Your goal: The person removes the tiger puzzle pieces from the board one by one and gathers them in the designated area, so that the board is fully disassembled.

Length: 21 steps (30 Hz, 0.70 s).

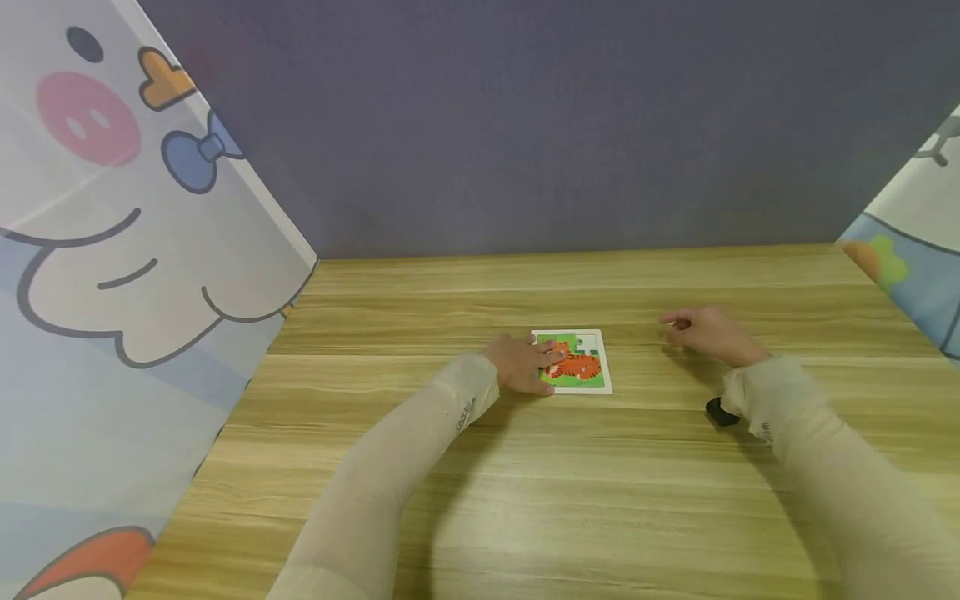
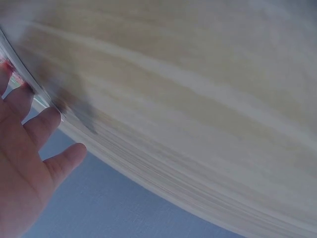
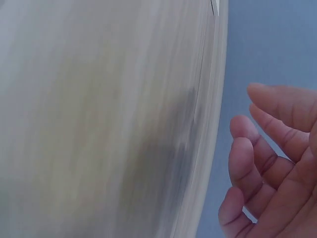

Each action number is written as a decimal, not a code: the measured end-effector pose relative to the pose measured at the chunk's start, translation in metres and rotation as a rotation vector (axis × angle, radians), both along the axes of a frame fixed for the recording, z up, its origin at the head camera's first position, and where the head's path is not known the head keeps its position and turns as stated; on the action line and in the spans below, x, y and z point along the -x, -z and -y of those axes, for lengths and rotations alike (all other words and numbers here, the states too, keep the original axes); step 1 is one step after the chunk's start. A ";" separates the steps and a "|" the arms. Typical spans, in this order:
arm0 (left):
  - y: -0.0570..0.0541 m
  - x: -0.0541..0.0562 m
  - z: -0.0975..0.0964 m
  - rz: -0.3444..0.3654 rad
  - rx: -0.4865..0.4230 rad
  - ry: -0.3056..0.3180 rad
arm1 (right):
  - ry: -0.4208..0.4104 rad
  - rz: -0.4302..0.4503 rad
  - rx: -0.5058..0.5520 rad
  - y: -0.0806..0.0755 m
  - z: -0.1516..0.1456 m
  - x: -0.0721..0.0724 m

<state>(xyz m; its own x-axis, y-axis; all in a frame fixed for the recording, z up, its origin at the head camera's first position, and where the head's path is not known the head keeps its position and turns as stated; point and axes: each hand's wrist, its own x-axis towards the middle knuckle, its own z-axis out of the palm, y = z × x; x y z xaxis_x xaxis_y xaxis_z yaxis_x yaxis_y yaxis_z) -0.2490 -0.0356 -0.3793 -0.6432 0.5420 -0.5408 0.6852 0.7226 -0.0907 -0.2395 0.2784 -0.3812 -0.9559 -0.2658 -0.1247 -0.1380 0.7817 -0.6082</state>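
Note:
A small square jigsaw puzzle (image 1: 592,384) with a white border lies on the table, showing an orange striped tiger on green. Near its upper right corner is a white, puzzle-shaped patch. My left hand (image 1: 521,364) rests on the puzzle's left side with fingers spread; in the left wrist view the fingertips (image 2: 49,118) reach the puzzle's edge. To the right of the puzzle, my right hand (image 1: 708,332) hovers over the table. Its fingers (image 3: 242,158) are loosely bent, and nothing is between them and the thumb in the right wrist view.
The wood-grain table (image 1: 570,500) stretches around both hands. A dark grey panel (image 1: 540,125) rises along its far edge. Cartoon-printed cloth (image 1: 150,275) borders the left side, with more at the right. A black device (image 1: 722,412) sits at the right wrist.

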 end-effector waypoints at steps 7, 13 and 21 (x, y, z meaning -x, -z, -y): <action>0.000 0.000 -0.001 0.010 -0.019 -0.020 | -0.057 -0.023 -0.017 0.002 0.024 0.003; 0.000 -0.001 0.000 0.006 -0.017 -0.018 | -0.147 -0.110 -0.055 0.002 0.041 0.002; -0.001 -0.003 0.000 0.005 -0.028 -0.026 | -0.240 -0.163 -0.111 0.002 0.057 0.002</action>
